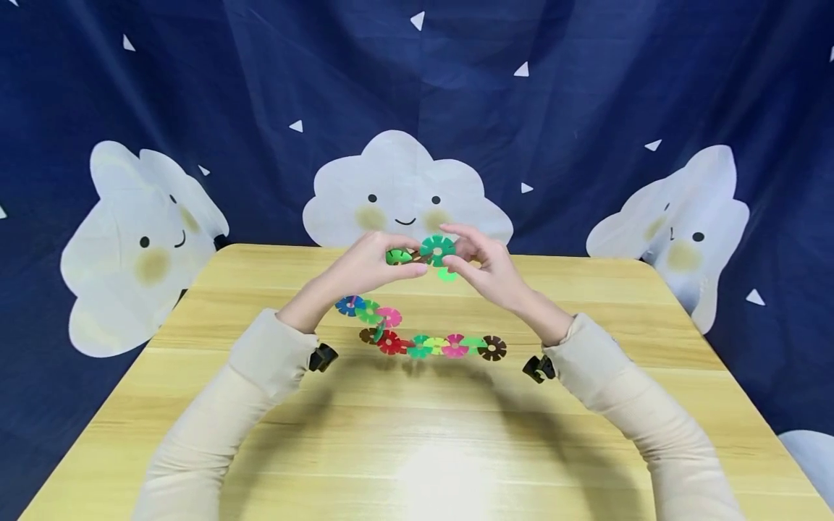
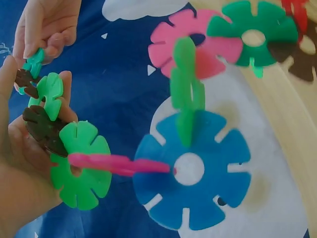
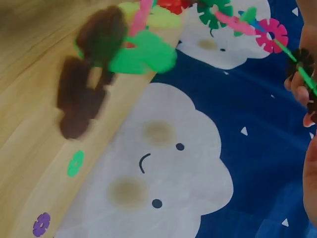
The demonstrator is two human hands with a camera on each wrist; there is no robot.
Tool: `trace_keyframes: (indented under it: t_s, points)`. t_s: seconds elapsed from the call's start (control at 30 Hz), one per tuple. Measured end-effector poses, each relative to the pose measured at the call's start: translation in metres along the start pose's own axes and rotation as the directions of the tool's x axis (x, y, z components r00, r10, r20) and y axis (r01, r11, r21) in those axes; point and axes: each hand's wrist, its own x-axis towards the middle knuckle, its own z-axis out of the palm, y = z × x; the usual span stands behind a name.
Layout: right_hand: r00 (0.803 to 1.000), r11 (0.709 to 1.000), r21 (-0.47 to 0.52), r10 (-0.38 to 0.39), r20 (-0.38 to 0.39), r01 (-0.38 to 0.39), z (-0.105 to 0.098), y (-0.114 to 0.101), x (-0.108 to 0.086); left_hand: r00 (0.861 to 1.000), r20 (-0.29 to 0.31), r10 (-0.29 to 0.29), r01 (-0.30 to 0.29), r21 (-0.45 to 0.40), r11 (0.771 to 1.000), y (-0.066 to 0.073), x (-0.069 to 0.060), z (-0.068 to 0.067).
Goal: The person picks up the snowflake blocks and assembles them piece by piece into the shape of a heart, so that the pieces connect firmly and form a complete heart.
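Observation:
A chain of slotted plastic flower discs hangs from my left hand (image 1: pixel 368 268), which holds its upper end by light green (image 1: pixel 397 257) and brown discs (image 2: pixel 43 130). At that end, my right hand (image 1: pixel 491 271) pinches a dark green disc (image 1: pixel 437 250) between thumb and fingers, against a brown disc. Below hangs the rest: a blue disc (image 2: pixel 218 193), pink disc (image 1: pixel 389 317), red disc (image 1: pixel 390 342), yellow disc (image 1: pixel 435 346) and others, down to a dark brown disc (image 1: pixel 493 348). In the right wrist view, the lower chain is blurred.
On the wooden table (image 1: pixel 365 449), near its far edge, lie a loose green disc (image 3: pixel 75 163) and a purple disc (image 3: pixel 41 224). Behind the table hangs a dark blue curtain (image 1: pixel 417 79) with smiling white clouds. Black wrist mounts (image 1: pixel 539 369) sit under the sleeves.

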Motion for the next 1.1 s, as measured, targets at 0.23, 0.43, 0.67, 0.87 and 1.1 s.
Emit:
trace_keyframes:
  t_s: [0.23, 0.43, 0.67, 0.87, 1.1]
  points:
    - [0.999, 0.999, -0.046, -0.003, -0.033, 0.002, 0.002, -0.007, 0.003, 1.0, 0.028, 0.014, -0.013, -0.033, 0.999, -0.001, 0.0, 0.003]
    - [0.995, 0.998, -0.035, 0.055, -0.079, -0.058, 0.005, -0.008, 0.002, 0.998, -0.02, 0.058, -0.059, -0.073, 0.996, 0.003, 0.001, 0.015]
    - [0.985, 0.986, 0.073, 0.157, -0.072, -0.152, -0.003, -0.003, 0.006, 0.982, -0.156, 0.109, -0.127, -0.108, 0.986, 0.002, 0.001, 0.02]
    - [0.892, 0.888, -0.08, 0.45, -0.046, -0.453, -0.036, 0.051, -0.007, 0.965, -0.212, 0.158, -0.182, -0.103, 0.978, -0.007, 0.001, 0.011]
    - [0.647, 0.661, -0.453, 0.732, 0.213, -0.598, -0.049, 0.132, -0.065, 0.971, -0.185, 0.152, -0.172, -0.096, 0.98, -0.012, 0.0, 0.007]
